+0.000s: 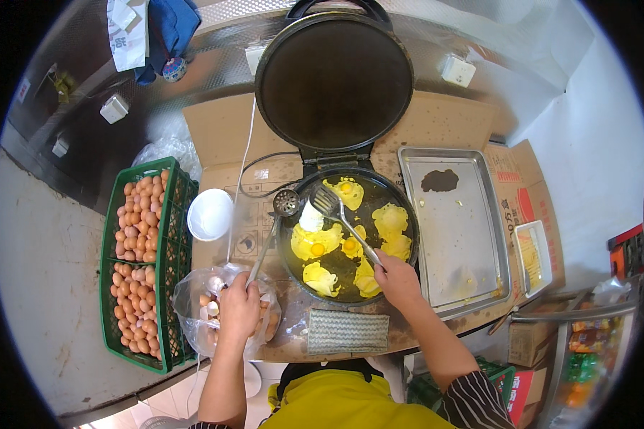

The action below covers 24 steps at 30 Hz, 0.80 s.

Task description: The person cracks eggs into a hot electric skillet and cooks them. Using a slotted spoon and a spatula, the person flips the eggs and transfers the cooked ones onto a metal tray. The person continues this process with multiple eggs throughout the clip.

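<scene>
My left hand (240, 305) grips the handle of a perforated ladle (286, 202), whose round head is at the left rim of an electric griddle (341, 294). In my right hand (399, 278) is a metal slotted spatula (326, 200), its blade over the upper left of the cooking plate. Several fried eggs (390, 221) lie on the oily plate. Some, like the egg with a round yolk (317, 249), are yolk-up. Just below the blade shows a bright white patch (311, 219), egg white or glare. The griddle's lid (335, 80) stands raised behind.
Left of me, a green plastic crate (167, 257) holds many brown eggs, near a white bowl (210, 214). A clear bag of eggshells (193, 300) sits under my left forearm. Rightward are a metal tray (456, 230) and a white dish (542, 263). A folded cloth (348, 331) lies in front.
</scene>
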Tool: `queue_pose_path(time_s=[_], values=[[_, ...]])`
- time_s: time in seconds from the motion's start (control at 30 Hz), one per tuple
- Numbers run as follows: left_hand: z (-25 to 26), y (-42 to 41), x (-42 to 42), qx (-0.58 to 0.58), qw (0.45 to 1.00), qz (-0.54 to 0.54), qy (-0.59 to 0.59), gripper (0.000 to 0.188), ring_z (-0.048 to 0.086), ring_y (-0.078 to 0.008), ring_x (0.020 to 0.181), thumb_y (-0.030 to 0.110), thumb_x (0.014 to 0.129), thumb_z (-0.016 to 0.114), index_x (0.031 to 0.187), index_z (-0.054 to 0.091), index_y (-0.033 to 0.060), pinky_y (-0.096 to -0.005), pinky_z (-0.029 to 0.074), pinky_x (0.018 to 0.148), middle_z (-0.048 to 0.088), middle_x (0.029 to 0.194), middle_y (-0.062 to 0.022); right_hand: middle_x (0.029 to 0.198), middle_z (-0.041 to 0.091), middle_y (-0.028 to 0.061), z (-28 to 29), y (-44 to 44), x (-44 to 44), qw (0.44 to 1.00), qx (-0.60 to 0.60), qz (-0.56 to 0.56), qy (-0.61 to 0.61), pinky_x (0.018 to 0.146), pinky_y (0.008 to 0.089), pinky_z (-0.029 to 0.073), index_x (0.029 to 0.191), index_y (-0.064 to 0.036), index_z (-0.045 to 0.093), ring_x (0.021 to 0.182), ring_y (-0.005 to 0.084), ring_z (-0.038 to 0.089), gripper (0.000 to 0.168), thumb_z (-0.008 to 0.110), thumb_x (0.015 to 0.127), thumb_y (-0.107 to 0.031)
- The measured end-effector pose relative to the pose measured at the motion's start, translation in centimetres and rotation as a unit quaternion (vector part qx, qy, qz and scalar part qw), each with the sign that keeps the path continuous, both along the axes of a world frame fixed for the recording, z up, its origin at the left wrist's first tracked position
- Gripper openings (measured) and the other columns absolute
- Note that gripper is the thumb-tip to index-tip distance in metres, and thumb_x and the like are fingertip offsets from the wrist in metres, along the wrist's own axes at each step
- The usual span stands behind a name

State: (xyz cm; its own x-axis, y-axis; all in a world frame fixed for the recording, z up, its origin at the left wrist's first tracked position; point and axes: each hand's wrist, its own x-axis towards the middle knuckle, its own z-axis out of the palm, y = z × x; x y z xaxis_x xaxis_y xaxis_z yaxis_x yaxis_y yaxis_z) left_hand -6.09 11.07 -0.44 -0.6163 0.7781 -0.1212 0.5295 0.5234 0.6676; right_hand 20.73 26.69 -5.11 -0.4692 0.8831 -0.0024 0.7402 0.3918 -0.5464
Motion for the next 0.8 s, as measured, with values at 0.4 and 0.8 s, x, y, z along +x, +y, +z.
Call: queue_pose_path(time_s=[0.4,0.8], values=[[0.5,-0.7,0.3,-0.005,0.998,-0.032,0.051,0.025,0.062,-0.0401,0.076,0.015,0.087,0.05,0.104,0.06,-0.0007,-0.0471,0.048,0.071,0.064,0.078,-0.0238,0.086,0.064,0.0225,3.8,1.5,6.3,0.983,-0.169,-0.065,0.013,0.069,0.0387,0.049,0.113,-0.008,0.063,0.076,0.0364,0.062,0.032,0.055,0.083,-0.019],[0.3,-1.3,0.8,0.011,0.998,-0.039,0.055,0.024,0.063,-0.0397,0.073,0.012,0.086,0.051,0.103,0.062,-0.0003,-0.0459,0.049,0.069,0.064,0.076,-0.024,0.078,0.065,0.0183,6.0,4.8,7.0,0.973,-0.222,-0.014,-0.062,0.068,0.0362,0.049,0.108,-0.006,0.065,0.069,0.0299,0.063,0.032,0.055,0.08,-0.018]])
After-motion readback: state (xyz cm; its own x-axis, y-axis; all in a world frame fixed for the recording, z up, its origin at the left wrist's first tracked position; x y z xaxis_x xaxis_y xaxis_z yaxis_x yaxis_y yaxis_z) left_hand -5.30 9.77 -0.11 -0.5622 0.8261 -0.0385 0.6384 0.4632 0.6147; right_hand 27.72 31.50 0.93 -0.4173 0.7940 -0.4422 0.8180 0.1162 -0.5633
